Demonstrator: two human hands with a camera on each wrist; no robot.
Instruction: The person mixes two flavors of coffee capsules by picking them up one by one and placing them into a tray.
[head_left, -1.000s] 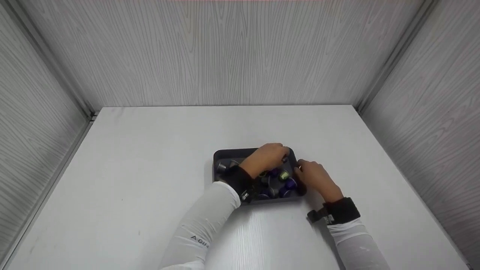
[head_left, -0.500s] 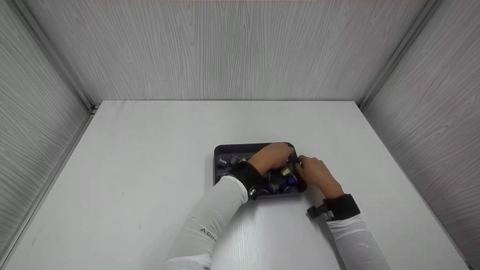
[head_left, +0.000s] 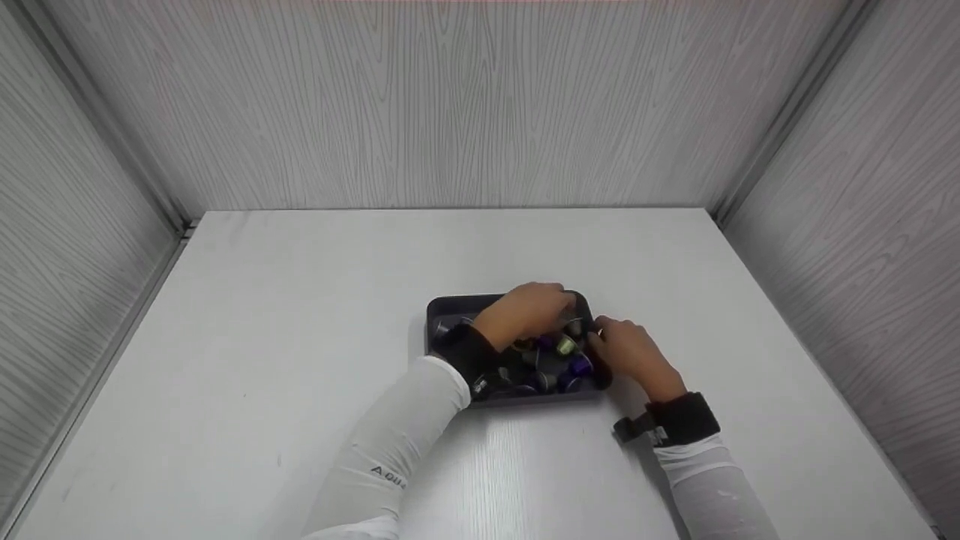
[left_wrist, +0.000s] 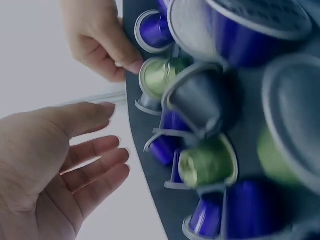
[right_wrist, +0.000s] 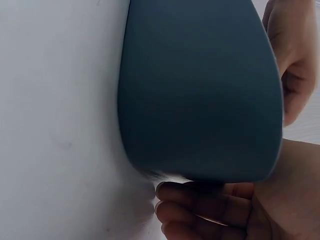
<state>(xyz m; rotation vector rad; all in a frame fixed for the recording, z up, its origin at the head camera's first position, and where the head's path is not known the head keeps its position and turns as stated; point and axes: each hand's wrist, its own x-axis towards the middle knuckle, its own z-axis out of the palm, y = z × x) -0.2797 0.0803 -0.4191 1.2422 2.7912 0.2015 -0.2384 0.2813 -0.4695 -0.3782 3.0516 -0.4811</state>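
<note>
A dark grey rectangular tray holds several coffee capsules, among them a green capsule, a purple capsule and a grey capsule. My left hand reaches over the tray's far right part. In the left wrist view this left hand has thumb and fingers spread apart, with nothing between them. My right hand grips the tray's right side, its thumb at the rim. Seen from the right wrist, the fingers of the right hand lie along the outside of the tray wall.
The tray stands on a white tabletop. Pale wood-grained panels rise behind it and on both sides. My left forearm crosses over the tray's front left corner.
My left hand goes right toward the tray's right wall, then comes back left. A grey capsule now shows below its fingers. My right hand keeps its grip on the tray.
</note>
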